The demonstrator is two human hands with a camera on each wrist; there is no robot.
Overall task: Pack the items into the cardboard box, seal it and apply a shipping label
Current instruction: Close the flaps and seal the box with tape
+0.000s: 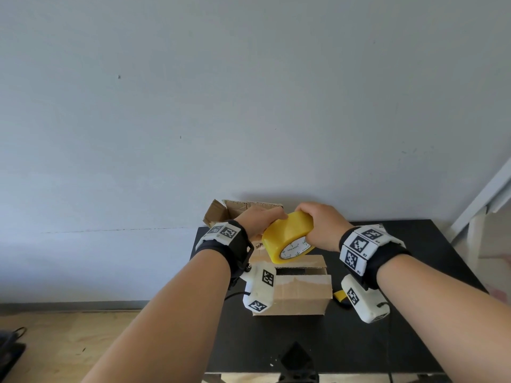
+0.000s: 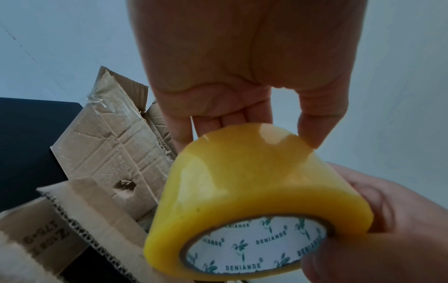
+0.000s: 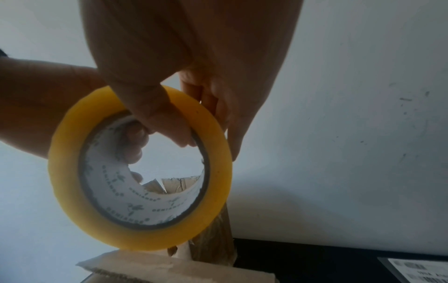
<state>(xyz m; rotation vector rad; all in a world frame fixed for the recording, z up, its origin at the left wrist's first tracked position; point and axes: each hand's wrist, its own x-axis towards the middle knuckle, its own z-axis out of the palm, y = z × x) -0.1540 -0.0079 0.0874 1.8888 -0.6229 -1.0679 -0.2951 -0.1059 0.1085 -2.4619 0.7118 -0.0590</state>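
Note:
A yellow tape roll (image 1: 287,240) with a white printed core (image 2: 254,247) hangs in the air just over the cardboard box (image 1: 298,295). My right hand (image 1: 319,225) grips its right side, thumb (image 3: 164,122) hooked through the core and fingers over the outer face. My left hand (image 1: 261,221) holds the far left edge, its thumb (image 2: 312,132) on the outer tape surface and its fingertips curled at the far rim. The box stands on the black table (image 1: 387,349) with its back flaps (image 2: 116,145) raised and a dark gap (image 1: 298,270) between the front flaps.
A white shipping label (image 3: 417,270) lies on the table right of the box. A small yellow and black object (image 1: 339,297) sits by the box's right side. A pale wall rises close behind the table. Wooden floor shows at the left.

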